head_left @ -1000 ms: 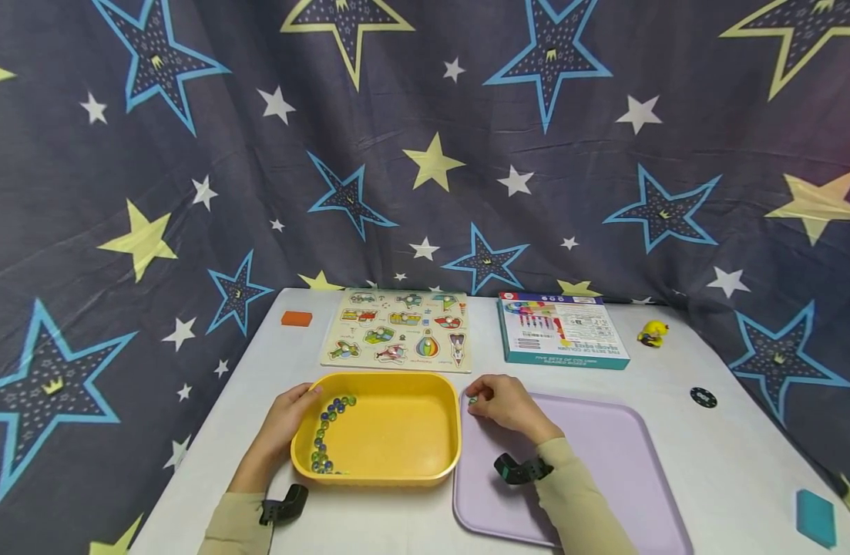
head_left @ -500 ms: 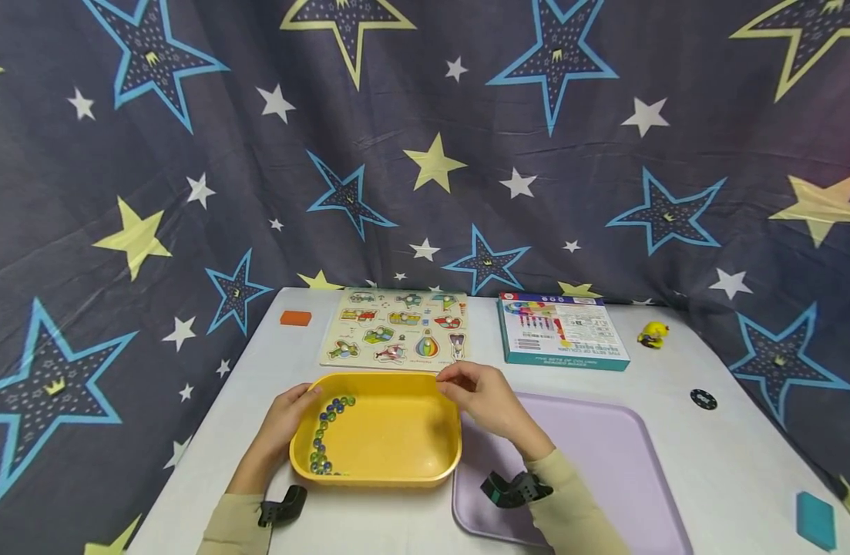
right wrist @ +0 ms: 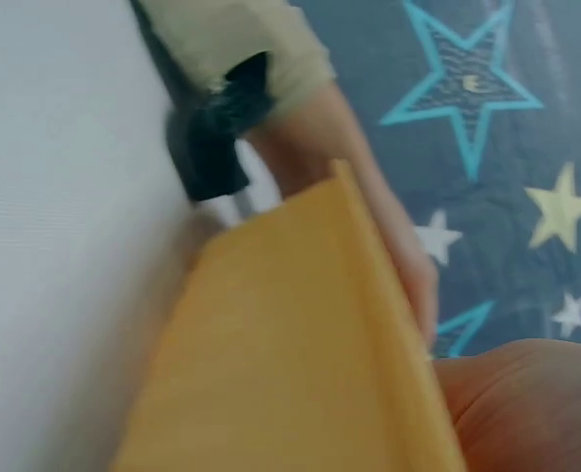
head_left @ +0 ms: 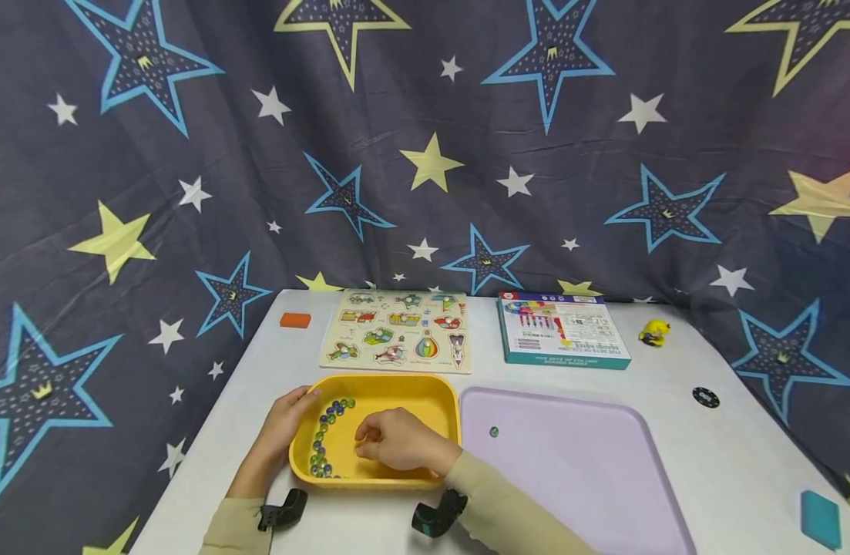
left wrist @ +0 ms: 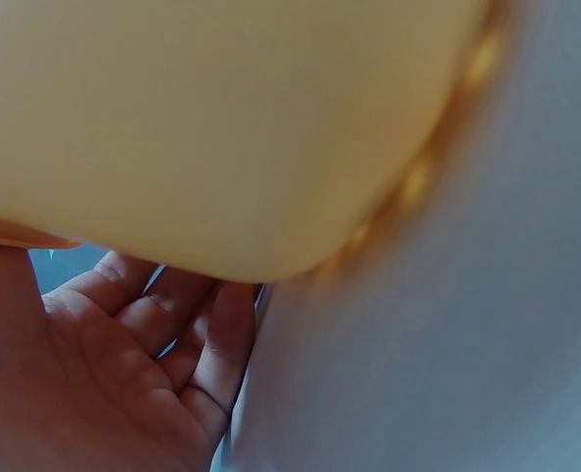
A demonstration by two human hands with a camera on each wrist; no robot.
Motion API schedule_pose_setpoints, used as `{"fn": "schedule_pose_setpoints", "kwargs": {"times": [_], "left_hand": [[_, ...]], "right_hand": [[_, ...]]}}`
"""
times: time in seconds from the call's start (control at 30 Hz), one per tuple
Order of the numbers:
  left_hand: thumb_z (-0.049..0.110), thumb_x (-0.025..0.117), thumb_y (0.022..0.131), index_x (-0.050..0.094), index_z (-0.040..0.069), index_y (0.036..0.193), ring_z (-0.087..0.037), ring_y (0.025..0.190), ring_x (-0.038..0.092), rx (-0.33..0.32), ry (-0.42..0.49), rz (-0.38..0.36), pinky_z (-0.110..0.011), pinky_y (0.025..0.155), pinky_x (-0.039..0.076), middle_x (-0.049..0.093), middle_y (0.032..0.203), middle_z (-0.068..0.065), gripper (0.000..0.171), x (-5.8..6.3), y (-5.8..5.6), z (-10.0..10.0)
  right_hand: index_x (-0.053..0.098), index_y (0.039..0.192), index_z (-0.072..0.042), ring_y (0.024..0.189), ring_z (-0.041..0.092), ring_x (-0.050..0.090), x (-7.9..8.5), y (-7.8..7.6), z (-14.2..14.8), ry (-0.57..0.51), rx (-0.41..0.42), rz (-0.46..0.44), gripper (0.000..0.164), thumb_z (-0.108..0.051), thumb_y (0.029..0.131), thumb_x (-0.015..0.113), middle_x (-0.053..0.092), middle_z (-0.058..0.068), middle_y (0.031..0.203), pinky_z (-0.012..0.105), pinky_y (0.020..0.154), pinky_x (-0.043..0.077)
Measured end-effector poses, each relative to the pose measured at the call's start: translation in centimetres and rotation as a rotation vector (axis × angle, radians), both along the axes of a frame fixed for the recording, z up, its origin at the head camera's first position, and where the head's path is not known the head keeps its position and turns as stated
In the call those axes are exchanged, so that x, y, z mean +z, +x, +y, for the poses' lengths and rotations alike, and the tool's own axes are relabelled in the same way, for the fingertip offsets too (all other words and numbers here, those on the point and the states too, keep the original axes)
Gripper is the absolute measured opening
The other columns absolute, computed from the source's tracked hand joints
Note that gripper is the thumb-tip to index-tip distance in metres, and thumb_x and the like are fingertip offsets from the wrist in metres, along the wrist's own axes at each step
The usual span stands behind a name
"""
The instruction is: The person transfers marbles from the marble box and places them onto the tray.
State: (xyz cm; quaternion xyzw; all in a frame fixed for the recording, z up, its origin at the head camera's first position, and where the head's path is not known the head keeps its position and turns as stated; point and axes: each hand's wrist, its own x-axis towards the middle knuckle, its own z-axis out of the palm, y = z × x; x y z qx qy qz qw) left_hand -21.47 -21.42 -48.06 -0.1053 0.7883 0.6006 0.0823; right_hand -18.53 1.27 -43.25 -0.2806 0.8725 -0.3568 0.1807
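Note:
My left hand (head_left: 283, 424) grips the left side of a yellow plastic bin (head_left: 390, 382), thumb over the rim. In the left wrist view, the fingers (left wrist: 187, 324) lie against the bin's underside or outer wall. Green and blue glass marbles (head_left: 319, 445) line the bin's left end in a curved row. My right hand (head_left: 404, 441) reaches over the bin's right wall, its loosely bent fingers above the floor and a little right of the marbles. Nothing shows between thumb and index finger. One green marble (head_left: 494, 432) lies on the lilac tray (head_left: 570, 470).
Behind the bin lie a wooden picture puzzle (head_left: 397, 331) and a flat boxed set (head_left: 563, 331). An orange block (head_left: 295, 320) is at back left. Rightward are a yellow toy duck (head_left: 654, 332), a black chip (head_left: 705, 397) and a teal block (head_left: 820, 519).
My right hand has moved left from the lilac tray into the bin. The marble at its fingertips earlier is no longer seen there; one now lies on the tray. The left hand keeps its hold.

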Motion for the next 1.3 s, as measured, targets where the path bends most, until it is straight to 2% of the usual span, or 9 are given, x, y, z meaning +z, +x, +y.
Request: {"fn": "schedule_pose_setpoints", "kwargs": {"times": [0.23,0.37,0.57,0.67,0.77,0.97,1.17,1.3], "left_hand": [[0.049,0.052,0.086,0.058,0.010,0.115,-0.021,0.090,0.055,0.007,0.017,0.008,-0.027,0.075,0.048,0.060,0.103,-0.009,0.049,-0.3,0.0,0.0],[0.050,0.052,0.086,0.058,0.009,0.115,-0.019,0.092,0.054,0.003,0.002,0.015,-0.025,0.077,0.047,0.060,0.105,-0.009,0.050,-0.4,0.0,0.0],[0.047,0.051,0.087,0.058,0.008,0.114,-0.019,0.094,0.053,0.001,-0.021,0.038,-0.025,0.079,0.046,0.060,0.106,-0.009,0.049,-0.2,0.2,0.0],[0.046,0.052,0.087,0.059,0.006,0.113,-0.019,0.093,0.053,0.001,-0.011,0.058,-0.025,0.078,0.045,0.060,0.105,-0.010,0.048,-0.2,0.3,0.0],[0.045,0.053,0.087,0.059,0.005,0.113,-0.019,0.093,0.053,-0.006,0.004,0.076,-0.025,0.079,0.045,0.060,0.106,-0.011,0.049,-0.3,0.3,0.0],[0.048,0.052,0.086,0.058,0.005,0.114,-0.019,0.097,0.053,-0.012,-0.023,0.083,-0.028,0.083,0.043,0.060,0.107,-0.010,0.051,-0.3,0.2,0.0],[0.050,0.052,0.086,0.058,0.006,0.115,-0.019,0.098,0.052,-0.017,-0.042,0.079,-0.029,0.086,0.042,0.060,0.108,-0.009,0.053,-0.4,0.1,-0.1],[0.050,0.052,0.086,0.058,0.006,0.115,-0.019,0.097,0.052,-0.020,-0.052,0.077,-0.029,0.085,0.042,0.060,0.106,-0.009,0.053,-0.3,0.1,0.0]], "right_hand": [[0.066,0.095,-0.017,0.066,0.004,0.048,-0.4,-0.2,-2.0,0.111,0.089,-0.001,0.012,-0.022,0.086,0.062,0.056,-0.013,0.075,0.018,0.064,0.040],[0.067,0.097,-0.016,0.068,0.003,0.047,-0.7,0.0,-2.9,0.120,0.134,-0.050,0.014,-0.017,0.085,0.062,0.055,-0.011,0.076,0.017,0.065,0.038],[0.068,0.094,-0.016,0.060,0.001,0.046,-1.4,0.2,-3.5,0.092,0.213,-0.088,0.012,-0.012,0.085,0.060,0.055,-0.011,0.068,0.015,0.057,0.037],[0.067,0.085,-0.017,0.061,0.001,0.048,-1.6,0.2,-3.5,0.067,0.198,-0.117,0.009,-0.009,0.084,0.062,0.057,-0.013,0.069,0.014,0.060,0.041],[0.065,0.078,-0.018,0.061,0.001,0.050,-1.5,0.3,-3.3,0.039,0.172,-0.156,0.013,-0.005,0.081,0.064,0.059,-0.012,0.068,0.015,0.062,0.043],[0.065,0.075,-0.018,0.061,0.003,0.051,-1.5,0.2,-2.8,0.009,0.165,-0.199,0.019,0.000,0.078,0.064,0.060,-0.011,0.068,0.016,0.064,0.043],[0.064,0.079,-0.017,0.062,0.004,0.048,-1.5,0.2,-2.5,0.016,0.200,-0.195,0.016,-0.003,0.085,0.058,0.059,-0.010,0.071,0.016,0.060,0.041],[0.062,0.086,-0.018,0.064,0.005,0.047,-1.2,0.4,-1.9,-0.006,0.134,-0.145,0.015,-0.010,0.092,0.051,0.056,-0.008,0.076,0.018,0.059,0.039]]}}
